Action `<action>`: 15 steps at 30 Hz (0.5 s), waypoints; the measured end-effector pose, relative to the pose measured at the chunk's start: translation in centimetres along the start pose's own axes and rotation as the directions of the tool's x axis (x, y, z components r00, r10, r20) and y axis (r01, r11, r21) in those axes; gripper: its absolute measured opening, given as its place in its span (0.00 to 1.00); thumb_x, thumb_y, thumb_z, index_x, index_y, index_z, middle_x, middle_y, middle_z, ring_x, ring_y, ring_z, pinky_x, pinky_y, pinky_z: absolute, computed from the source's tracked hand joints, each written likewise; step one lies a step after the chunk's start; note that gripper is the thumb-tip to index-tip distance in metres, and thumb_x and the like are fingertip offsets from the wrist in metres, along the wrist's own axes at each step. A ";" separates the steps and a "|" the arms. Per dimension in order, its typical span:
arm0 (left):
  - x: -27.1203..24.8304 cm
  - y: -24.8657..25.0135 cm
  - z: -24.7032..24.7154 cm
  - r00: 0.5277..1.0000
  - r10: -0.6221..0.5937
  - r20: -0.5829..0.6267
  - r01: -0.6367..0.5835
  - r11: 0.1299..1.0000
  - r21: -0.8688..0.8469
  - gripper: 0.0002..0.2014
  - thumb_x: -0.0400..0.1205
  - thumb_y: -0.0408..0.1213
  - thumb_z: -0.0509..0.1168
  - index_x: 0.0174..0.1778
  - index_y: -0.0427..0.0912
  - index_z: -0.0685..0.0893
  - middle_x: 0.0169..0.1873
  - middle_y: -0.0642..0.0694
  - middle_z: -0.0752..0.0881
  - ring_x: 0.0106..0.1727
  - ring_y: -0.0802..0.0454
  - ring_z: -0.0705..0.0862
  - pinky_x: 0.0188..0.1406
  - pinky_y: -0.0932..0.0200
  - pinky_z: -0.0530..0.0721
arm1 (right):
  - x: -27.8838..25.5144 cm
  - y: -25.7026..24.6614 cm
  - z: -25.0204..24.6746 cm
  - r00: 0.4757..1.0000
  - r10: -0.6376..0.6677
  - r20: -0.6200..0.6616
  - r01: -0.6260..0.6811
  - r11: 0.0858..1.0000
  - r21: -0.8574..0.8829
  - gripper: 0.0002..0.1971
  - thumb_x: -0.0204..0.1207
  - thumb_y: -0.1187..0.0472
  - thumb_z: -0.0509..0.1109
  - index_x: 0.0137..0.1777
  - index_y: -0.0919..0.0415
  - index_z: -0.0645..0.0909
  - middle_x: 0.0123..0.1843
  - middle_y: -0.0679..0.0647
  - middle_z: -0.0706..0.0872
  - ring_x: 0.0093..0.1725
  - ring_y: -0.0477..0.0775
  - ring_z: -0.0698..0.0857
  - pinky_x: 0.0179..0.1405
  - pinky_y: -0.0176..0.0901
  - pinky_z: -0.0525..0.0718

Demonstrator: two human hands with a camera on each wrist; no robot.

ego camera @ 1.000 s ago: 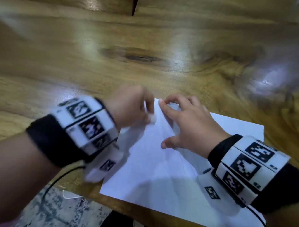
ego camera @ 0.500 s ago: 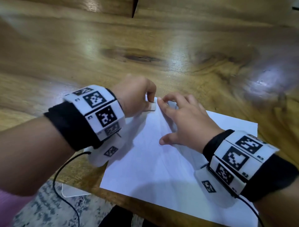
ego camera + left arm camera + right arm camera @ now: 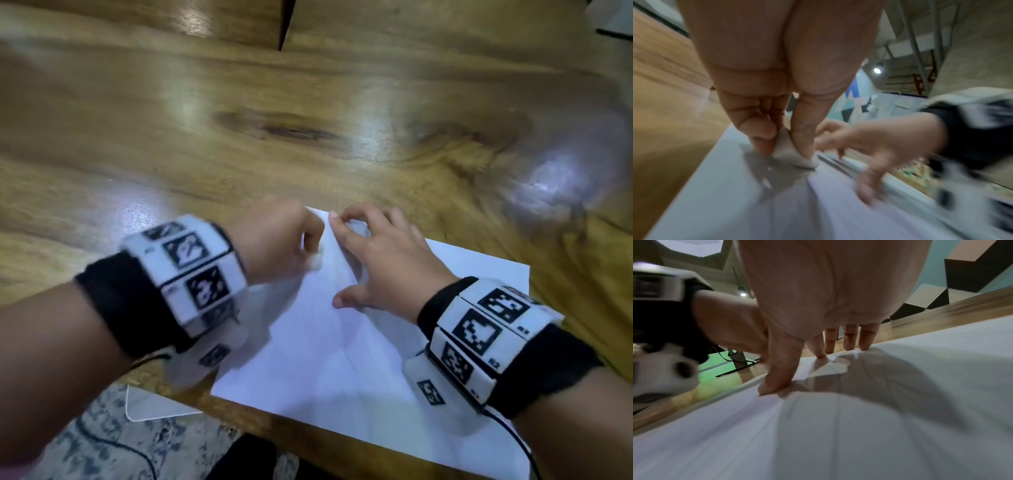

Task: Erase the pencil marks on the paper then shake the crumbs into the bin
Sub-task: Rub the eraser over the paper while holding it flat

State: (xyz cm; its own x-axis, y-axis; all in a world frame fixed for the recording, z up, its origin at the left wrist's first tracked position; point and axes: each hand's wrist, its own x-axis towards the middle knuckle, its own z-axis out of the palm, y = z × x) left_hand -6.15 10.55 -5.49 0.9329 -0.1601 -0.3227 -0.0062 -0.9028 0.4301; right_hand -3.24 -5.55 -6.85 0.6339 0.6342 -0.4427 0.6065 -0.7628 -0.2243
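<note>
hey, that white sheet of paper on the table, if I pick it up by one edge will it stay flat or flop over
Likely flop: the paper looks like one thin sheet, already creased and rippling near the right hand that presses it down. It probably slides easily too, since the wooden table looks glossy and the hand pins it while the left hand rubs the eraser. Light, so crumbs may scatter.

Dim, motion-blurred, glare on table [image 3: 342, 164]

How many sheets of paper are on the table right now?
1. A single white sheet of paper lies at the near edge of the wooden table, under both hands. No second sheet shows, though one directly underneath would be hidden.
</note>
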 end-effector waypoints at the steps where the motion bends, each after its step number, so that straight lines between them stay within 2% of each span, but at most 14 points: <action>1: -1.2 -0.1 0.6 0.998 0.013 0.060 -0.013 1.000 -0.001 0.03 0.71 0.39 0.71 0.32 0.48 0.83 0.22 0.59 0.73 0.31 0.54 0.74 0.24 0.64 0.62 | 0.0 0.0 0.0 1.000 0.001 0.000 -0.001 1.000 0.000 0.53 0.66 0.37 0.73 0.84 0.46 0.45 0.78 0.43 0.51 0.71 0.51 0.52 0.70 0.44 0.58; 3: -2.4 -0.2 1.1 0.987 0.003 0.158 0.002 1.000 -0.030 0.04 0.70 0.42 0.72 0.33 0.48 0.84 0.23 0.59 0.75 0.30 0.58 0.75 0.26 0.72 0.65 | -0.1 0.0 0.0 1.000 0.001 -0.001 -0.001 1.000 -0.002 0.53 0.67 0.37 0.73 0.84 0.47 0.44 0.79 0.43 0.51 0.72 0.51 0.52 0.70 0.44 0.58; 4: -2.3 -0.3 0.9 0.987 -0.014 0.157 0.022 0.999 -0.048 0.05 0.70 0.43 0.72 0.35 0.47 0.85 0.23 0.59 0.77 0.31 0.59 0.75 0.27 0.72 0.66 | -0.1 0.0 0.0 1.000 0.000 -0.002 0.000 1.000 -0.006 0.53 0.67 0.36 0.73 0.84 0.47 0.44 0.78 0.43 0.52 0.72 0.51 0.52 0.70 0.44 0.58; 8: 1.2 0.1 -1.0 0.996 -0.072 -0.046 0.071 0.997 -0.040 0.07 0.72 0.40 0.71 0.42 0.43 0.85 0.25 0.56 0.76 0.32 0.53 0.74 0.24 0.60 0.63 | -0.1 -0.1 -0.1 1.000 0.008 -0.004 -0.008 1.000 -0.012 0.52 0.66 0.36 0.73 0.84 0.47 0.45 0.78 0.43 0.52 0.72 0.52 0.53 0.70 0.44 0.59; 10: 2.0 0.1 -1.1 0.995 -0.080 -0.058 0.077 0.996 -0.048 0.06 0.73 0.39 0.70 0.42 0.42 0.84 0.25 0.58 0.74 0.33 0.52 0.74 0.23 0.66 0.64 | -0.1 -0.1 -0.1 1.000 0.015 -0.002 -0.015 1.000 -0.011 0.52 0.67 0.36 0.73 0.84 0.47 0.45 0.78 0.43 0.52 0.73 0.52 0.53 0.71 0.44 0.58; 12: 0.6 -0.2 -0.3 0.999 -0.035 -0.038 0.034 0.999 -0.023 0.05 0.72 0.40 0.71 0.38 0.44 0.84 0.22 0.60 0.73 0.35 0.52 0.75 0.26 0.76 0.64 | -0.1 -0.2 -0.1 1.000 0.018 0.005 -0.018 1.000 -0.013 0.52 0.67 0.36 0.73 0.84 0.47 0.45 0.78 0.43 0.51 0.73 0.52 0.53 0.71 0.45 0.58; 13: -0.5 -0.3 0.3 1.000 -0.004 -0.008 0.004 1.000 -0.008 0.05 0.71 0.42 0.72 0.35 0.45 0.85 0.21 0.59 0.74 0.34 0.53 0.75 0.27 0.77 0.64 | -0.1 -0.2 -0.1 1.000 0.018 0.005 -0.018 1.000 -0.015 0.53 0.67 0.37 0.73 0.84 0.47 0.45 0.78 0.43 0.51 0.73 0.53 0.53 0.71 0.45 0.58; 15: -2.2 -0.4 1.0 0.997 0.012 0.083 -0.010 1.000 -0.020 0.06 0.70 0.44 0.73 0.34 0.47 0.85 0.22 0.58 0.77 0.33 0.54 0.77 0.29 0.74 0.67 | -0.2 -0.2 -0.1 1.000 0.014 0.003 -0.014 1.000 -0.015 0.53 0.67 0.37 0.73 0.84 0.47 0.45 0.79 0.43 0.51 0.73 0.53 0.53 0.71 0.45 0.58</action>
State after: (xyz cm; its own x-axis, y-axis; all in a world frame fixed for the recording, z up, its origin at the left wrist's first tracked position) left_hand -8.61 10.83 -5.81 0.8998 -0.2031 -0.3861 -0.0085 -0.8930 0.4500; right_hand -3.44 -5.48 -6.62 0.6405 0.6234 -0.4485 0.6049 -0.7693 -0.2055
